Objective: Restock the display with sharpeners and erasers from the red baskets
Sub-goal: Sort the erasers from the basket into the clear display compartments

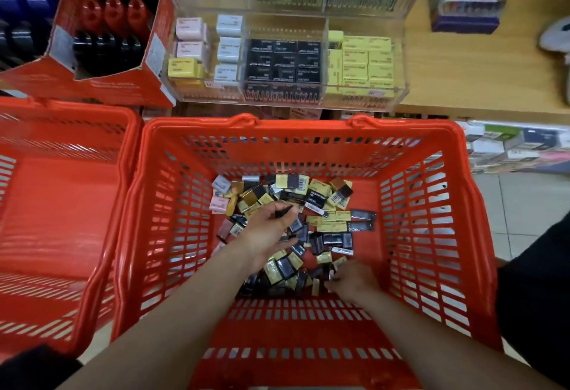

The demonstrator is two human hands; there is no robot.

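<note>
Erasers (311, 204): loose heap of small wrapped blocks on floor of red basket (456, 235), yellow, black, a few pink and grey. Long axes random, no common heading; labels face every way, some packs on edge. Heap runs from basket's far-middle floor toward near wall, leaning right of centre.

Left hand (271, 232) inside basket over heap's centre, fingers curled, pinching a dark eraser (285, 211) at fingertips. Held piece's long axis runs roughly left-right, slightly raised at right end; label side not readable.

Right hand (354, 281) low at heap's near-right edge, fingers curled down into packs. Blurred; can't tell whether gripping a piece or only touching.

Second red basket (61, 204) touching left of main basket, floor bare red where visible.

Acrylic display (401, 59) on wooden shelf (478, 75) just beyond basket's far rim. Front-row compartments: left holds pink, grey and yellow boxes, sparsely filled; middle packed with black boxes (283, 61); right packed with yellow boxes (367, 62). Boxed stock lies with long axes left-right, labels up. Rear row beyond holds more yellow and black stock.

Red carton (123, 87) of oval sharpeners (114, 13) beyond second basket, left of display; red row above black row, standing on end.
</note>
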